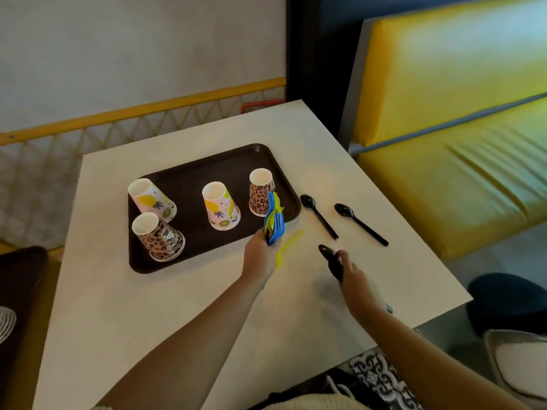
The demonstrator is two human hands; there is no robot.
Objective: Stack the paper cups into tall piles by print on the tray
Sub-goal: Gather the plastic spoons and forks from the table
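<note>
Table: white top in front of me, with a yellow bench beyond its far right edge.
Tray: dark brown, on the far left half of the table, holding every cup I can see.
Cups: all four stand upside down and apart from one another. Two pineapple-print ones, one at the far left and one mid-tray. Two leopard-print ones, one at the near left and one at the right edge.
Progress: as I judge it, stacking has not begun. Each print still has to be nested into one pile, so both pairs remain.
My left hand: fingers curled round a bundle of blue and yellow forks, held upright over the tray's near right corner. A blurred yellow fork shows just beside it.
My right hand: pinching a black spoon low over the table.
Loose spoons: two more black ones lie on the table right of the tray.
Writing: the near leopard cup bears a small badge, too small to read. No brand legible elsewhere.
</note>
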